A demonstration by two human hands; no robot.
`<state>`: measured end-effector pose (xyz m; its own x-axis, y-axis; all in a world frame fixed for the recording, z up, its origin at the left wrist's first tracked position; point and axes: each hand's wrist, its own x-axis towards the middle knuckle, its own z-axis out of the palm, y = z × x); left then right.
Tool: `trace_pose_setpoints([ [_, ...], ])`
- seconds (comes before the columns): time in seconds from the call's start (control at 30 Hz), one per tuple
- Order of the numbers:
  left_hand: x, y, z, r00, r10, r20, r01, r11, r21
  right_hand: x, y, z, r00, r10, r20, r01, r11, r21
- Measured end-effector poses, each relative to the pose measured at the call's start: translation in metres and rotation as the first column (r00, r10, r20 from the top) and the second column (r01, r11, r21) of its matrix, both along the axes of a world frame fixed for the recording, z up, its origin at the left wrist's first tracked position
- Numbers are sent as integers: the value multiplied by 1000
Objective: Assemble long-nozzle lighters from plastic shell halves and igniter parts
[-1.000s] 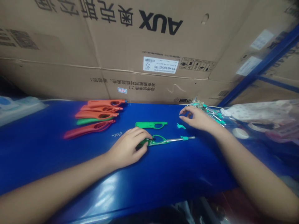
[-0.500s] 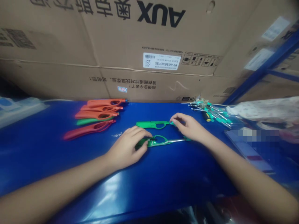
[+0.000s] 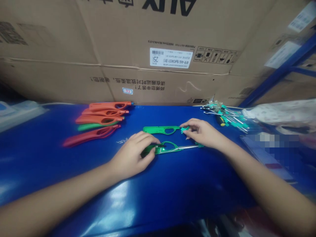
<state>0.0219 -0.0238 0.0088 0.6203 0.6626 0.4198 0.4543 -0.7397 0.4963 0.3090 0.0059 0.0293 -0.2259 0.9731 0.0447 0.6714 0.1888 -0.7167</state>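
Observation:
A green plastic handle shell with a metal rod (image 3: 172, 148) lies on the blue table (image 3: 172, 187). My left hand (image 3: 134, 154) presses down on its left end, fingers closed over it. A second green half-shell (image 3: 161, 129) lies just behind it. My right hand (image 3: 201, 132) sits at the right end of both pieces and pinches a small teal plastic part (image 3: 184, 129) between thumb and fingers.
A stack of orange, red and green handle shells (image 3: 98, 120) lies at the back left. A heap of rods with teal tips (image 3: 227, 115) rests at the back right. Large cardboard boxes (image 3: 148, 49) wall the far edge. A blue rack post (image 3: 278, 70) and plastic bags stand at the right.
My right hand moved left from near the rod heap to the green shells and picked the small teal part off the table. My left hand stayed on the handle.

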Motion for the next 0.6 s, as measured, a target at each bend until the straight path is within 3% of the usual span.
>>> trace_pose_setpoints([
  [0.23,1,0,1,999,25,-31,-25,1000,1,1,-4,7,999,-11,36,12,1000,-29],
  [0.43,1,-1,3,989,85,-124,-84,996,16,10,-2,8,943,131,305,-162,984,79],
  [0.6,0,-1,2,982,96,-164,-93,995,22,12,-2,8,898,176,402,-242,963,119],
])
